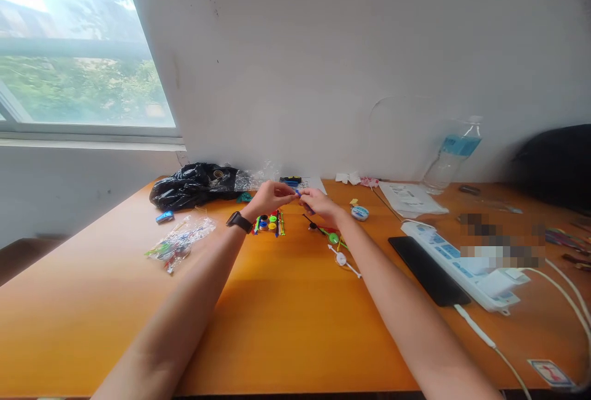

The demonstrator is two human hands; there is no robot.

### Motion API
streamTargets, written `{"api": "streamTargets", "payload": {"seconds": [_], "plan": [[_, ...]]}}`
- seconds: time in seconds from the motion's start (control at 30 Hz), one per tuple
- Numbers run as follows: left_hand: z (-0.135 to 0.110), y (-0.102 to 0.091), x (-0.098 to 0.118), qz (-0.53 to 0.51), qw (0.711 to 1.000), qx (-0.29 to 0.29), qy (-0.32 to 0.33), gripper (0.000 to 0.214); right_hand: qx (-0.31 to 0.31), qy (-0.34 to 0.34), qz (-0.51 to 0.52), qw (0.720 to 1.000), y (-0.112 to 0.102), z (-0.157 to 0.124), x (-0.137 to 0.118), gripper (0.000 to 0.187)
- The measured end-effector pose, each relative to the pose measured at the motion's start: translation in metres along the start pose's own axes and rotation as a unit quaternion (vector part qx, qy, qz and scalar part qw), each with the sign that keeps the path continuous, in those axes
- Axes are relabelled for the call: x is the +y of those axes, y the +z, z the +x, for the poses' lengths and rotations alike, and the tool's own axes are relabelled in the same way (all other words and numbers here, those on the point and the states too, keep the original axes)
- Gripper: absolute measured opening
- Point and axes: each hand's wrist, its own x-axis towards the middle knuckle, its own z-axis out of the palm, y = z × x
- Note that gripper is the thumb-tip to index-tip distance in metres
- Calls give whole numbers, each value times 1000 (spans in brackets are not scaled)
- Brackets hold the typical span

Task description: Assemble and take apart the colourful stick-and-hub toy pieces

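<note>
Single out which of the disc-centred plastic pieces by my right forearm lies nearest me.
The white arrow-tipped piece. Its colour sets it apart, and the green piece and black piece both lie farther back.

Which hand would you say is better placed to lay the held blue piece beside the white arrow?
Probably the right hand: it holds the blue piece with the left hand, but is nearer the white arrow.

small blue piece [298, 193], mostly hidden, pinched between left fingers [282, 188] and right fingers [310, 194], exact shape unclear
</note>
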Motion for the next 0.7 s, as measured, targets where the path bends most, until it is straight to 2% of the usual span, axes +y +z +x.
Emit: {"api": "streamTargets", "payload": {"seconds": [0.13,0.27,0.33,0.47,0.6,0.7], "plan": [[-2,9,-18,111,994,-7,-10,15,13,41,-104,994,-12,4,22,13],[-8,18,-30,140,990,-32,1,11,-12,74,-176,982,-16,0,33,10],[-9,19,-33,145,988,-46,3,15,-26,86,-196,977,-17,-1,32,4],[-9,16,-30,169,984,-55,-7,14,-42,89,-221,970,-26,-1,21,22],[-11,12,-26,194,979,-63,-15,13,-139,83,-241,957,-31,-3,10,22],[-11,9,-26,202,977,-64,-6,11,-156,82,-244,954,-27,-5,7,21]]}}
